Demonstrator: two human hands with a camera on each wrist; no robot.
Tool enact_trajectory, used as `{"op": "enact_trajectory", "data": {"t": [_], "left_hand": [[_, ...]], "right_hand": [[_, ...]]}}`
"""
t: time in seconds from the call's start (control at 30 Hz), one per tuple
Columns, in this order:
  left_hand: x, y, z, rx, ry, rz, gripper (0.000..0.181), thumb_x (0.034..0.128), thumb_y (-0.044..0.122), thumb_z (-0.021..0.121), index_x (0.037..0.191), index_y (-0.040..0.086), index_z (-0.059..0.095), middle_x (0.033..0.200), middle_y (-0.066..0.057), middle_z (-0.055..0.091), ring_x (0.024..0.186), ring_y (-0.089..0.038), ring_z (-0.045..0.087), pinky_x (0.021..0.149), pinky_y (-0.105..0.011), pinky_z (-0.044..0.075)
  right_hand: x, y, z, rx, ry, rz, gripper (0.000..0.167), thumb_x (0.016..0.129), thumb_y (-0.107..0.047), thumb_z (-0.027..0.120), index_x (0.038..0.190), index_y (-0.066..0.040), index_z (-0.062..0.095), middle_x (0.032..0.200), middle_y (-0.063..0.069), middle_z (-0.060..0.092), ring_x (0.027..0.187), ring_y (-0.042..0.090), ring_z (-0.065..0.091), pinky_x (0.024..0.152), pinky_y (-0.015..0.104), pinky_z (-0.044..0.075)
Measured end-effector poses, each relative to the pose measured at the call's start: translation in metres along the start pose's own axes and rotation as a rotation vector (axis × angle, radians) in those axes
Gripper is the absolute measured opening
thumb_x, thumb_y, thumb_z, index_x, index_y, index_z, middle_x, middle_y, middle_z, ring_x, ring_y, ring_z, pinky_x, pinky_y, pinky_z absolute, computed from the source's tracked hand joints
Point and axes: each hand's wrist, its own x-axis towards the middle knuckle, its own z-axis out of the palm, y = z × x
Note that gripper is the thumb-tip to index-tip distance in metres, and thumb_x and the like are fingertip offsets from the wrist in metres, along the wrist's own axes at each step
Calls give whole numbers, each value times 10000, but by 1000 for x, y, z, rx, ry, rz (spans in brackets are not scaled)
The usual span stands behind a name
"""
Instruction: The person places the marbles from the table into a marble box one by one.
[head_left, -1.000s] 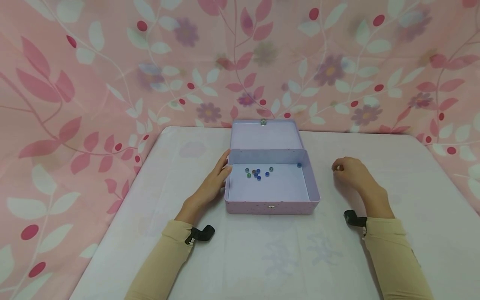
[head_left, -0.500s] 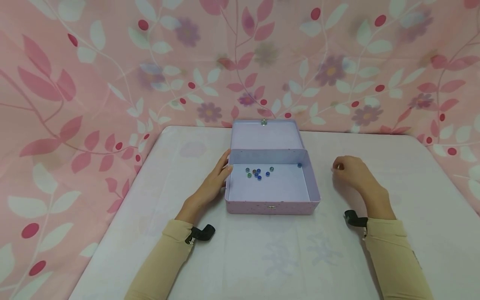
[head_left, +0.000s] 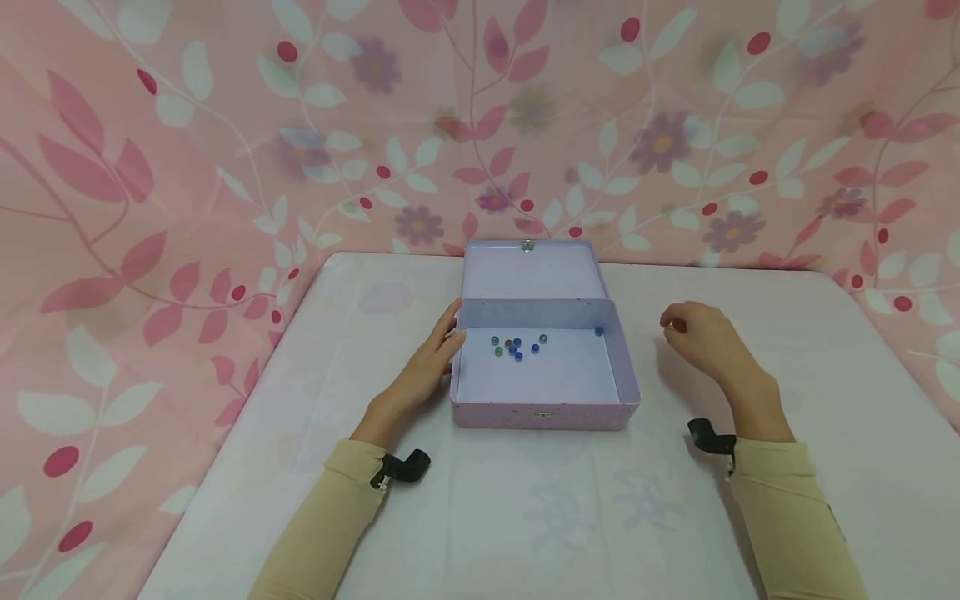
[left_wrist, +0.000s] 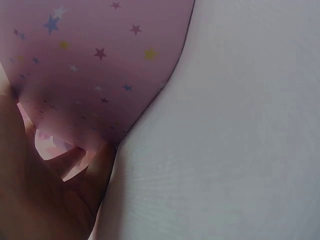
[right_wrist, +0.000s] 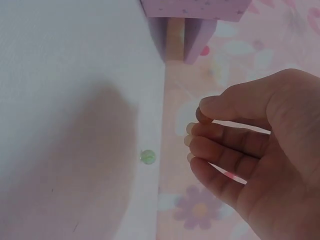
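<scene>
An open lilac tin box stands mid-table, its lid leaning back. Several small marbles, mostly blue and green, lie on its floor; one marble sits in the far right corner. My left hand rests along the box's left side, its fingers lying against the star-patterned wall. My right hand is raised right of the box, fingers curled and thumb meeting index finger. I cannot tell whether anything is between them. A green marble shows apart from those fingertips in the right wrist view.
A white cloth covers the table. Behind it and at its left hangs a pink floral curtain. Each sleeve cuff bears a black wrist camera.
My right hand has risen slightly and shifted a little away from me. My left hand, the box and the marbles in it have kept their places.
</scene>
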Motion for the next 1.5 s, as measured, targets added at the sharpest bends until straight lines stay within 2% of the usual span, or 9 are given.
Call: {"op": "enact_trajectory", "data": {"t": [0.13,0.3,0.5,0.73,0.93,1.1,1.5], "left_hand": [[0,0,0,-1,1,-4,573,1054,486,366,1548,529,78,1670,34,149,1536,-264,210,1097,-634,389],[0,0,0,2,2,0,582,1046,513,369,1550,524,79,1670,34,151,1536,-263,212,1096,-632,392],[1,-1,0,1,4,10,587,1040,532,373,1553,517,88,1669,19,161,1534,-264,218,1083,-637,402],[2,-3,1,5,7,4,585,1044,520,371,1555,511,86,1671,20,156,1536,-262,216,1089,-642,391],[2,-3,1,-2,10,-7,616,1009,613,371,1548,527,85,1669,23,161,1532,-261,228,1095,-632,391],[3,-3,1,6,8,-8,643,980,673,370,1541,544,82,1668,18,164,1532,-264,230,1095,-630,392],[1,-3,1,7,12,1,592,1024,582,367,1540,545,81,1670,22,159,1532,-270,226,1088,-646,389]], "right_hand": [[0,-5,-2,10,19,-18,184,901,-50,586,1033,18,695,941,199,660,854,325,576,803,503,483],[0,-10,-1,9,39,-51,179,900,-41,585,1026,16,699,915,184,656,832,315,571,769,468,469],[0,-16,-1,4,54,-54,179,902,-40,581,1029,13,696,915,169,653,838,307,577,770,469,474],[-2,-35,-3,-3,54,-98,171,895,-22,587,1018,13,699,910,153,660,839,296,596,772,477,494],[-1,-47,-1,-13,29,-108,177,907,-32,593,1045,5,697,939,147,664,853,292,593,791,488,508],[-3,-55,0,-17,66,-143,158,896,-21,610,1024,-9,702,912,126,660,834,280,597,776,474,513],[-7,-79,5,-32,85,-198,139,913,-31,609,1018,-14,700,943,115,668,863,273,603,798,468,559]]}}
